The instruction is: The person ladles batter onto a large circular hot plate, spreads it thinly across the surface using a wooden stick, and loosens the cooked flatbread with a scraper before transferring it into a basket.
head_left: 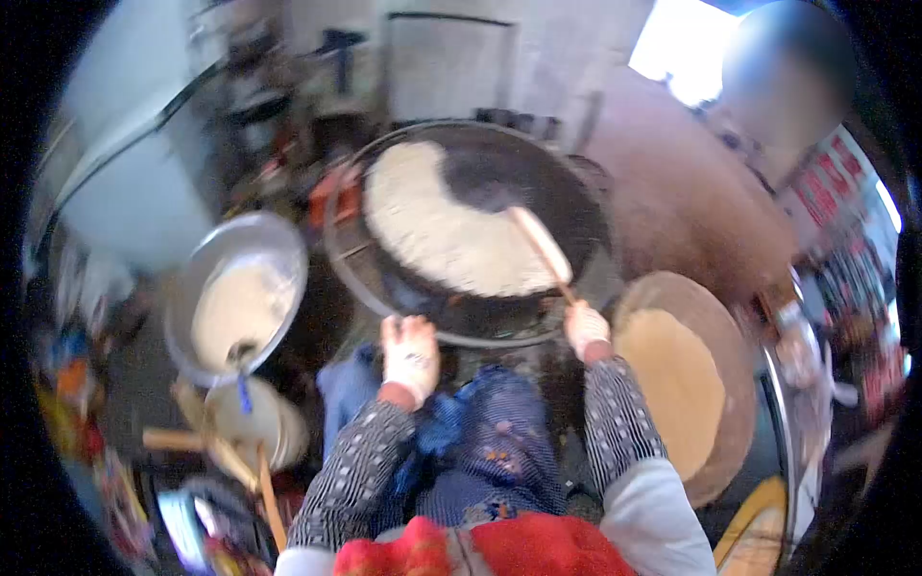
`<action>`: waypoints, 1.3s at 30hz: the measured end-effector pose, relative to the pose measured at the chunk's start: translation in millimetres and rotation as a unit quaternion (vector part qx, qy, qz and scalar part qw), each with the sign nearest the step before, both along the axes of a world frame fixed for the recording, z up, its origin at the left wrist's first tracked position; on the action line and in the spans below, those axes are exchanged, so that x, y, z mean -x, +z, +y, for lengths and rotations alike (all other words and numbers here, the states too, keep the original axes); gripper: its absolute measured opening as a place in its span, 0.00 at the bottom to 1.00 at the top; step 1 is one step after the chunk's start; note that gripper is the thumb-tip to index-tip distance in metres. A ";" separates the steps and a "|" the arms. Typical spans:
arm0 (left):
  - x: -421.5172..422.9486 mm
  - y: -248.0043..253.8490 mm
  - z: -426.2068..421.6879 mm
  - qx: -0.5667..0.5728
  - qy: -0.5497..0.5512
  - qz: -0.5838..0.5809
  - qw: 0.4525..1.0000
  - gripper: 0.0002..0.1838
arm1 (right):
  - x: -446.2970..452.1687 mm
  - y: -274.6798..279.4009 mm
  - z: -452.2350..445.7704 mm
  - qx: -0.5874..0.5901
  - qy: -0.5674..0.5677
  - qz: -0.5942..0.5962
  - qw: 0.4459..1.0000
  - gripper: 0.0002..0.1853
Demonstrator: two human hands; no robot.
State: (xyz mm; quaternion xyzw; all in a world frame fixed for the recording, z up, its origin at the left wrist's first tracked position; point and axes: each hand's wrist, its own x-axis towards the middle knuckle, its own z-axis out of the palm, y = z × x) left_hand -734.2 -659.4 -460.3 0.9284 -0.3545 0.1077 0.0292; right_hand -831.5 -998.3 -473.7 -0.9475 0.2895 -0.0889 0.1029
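A large round black griddle (495, 158) carries a crescent of pale batter (432, 230) over its left and lower part. My right hand (588, 329) is closed round the thin handle of a wooden spreader (540, 242), whose blade rests at the batter's right end. Near the griddle's front edge, above my knee, is my left hand (411, 359), in a whitish covering; its fingers look slightly apart and nothing shows in them. To the left stands a metal basin (288, 252) of pale batter with a ladle (244, 386) in it.
At the right is a wide brown basket (730, 384) with a tan round sheet inside. Below the basin, a bucket (288, 432) has wooden sticks (271, 499) by it. A red object (334, 195) lies left of the griddle. Another person (788, 82) is at the upper right.
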 end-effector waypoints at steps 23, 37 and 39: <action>-27.0 0.7 -5.4 -0.153 0.124 0.087 0.977 0.33 | 34.6 13.1 -16.7 -0.003 -0.005 -0.020 1.000 0.17; 39.1 -32.2 -47.2 -0.088 0.014 -0.017 0.996 0.27 | 24.1 -21.9 -46.1 0.108 0.006 0.100 0.989 0.15; 33.8 -34.9 -45.8 -0.097 0.016 -0.002 0.995 0.27 | 24.0 -19.8 -63.9 0.061 -0.064 0.073 0.993 0.14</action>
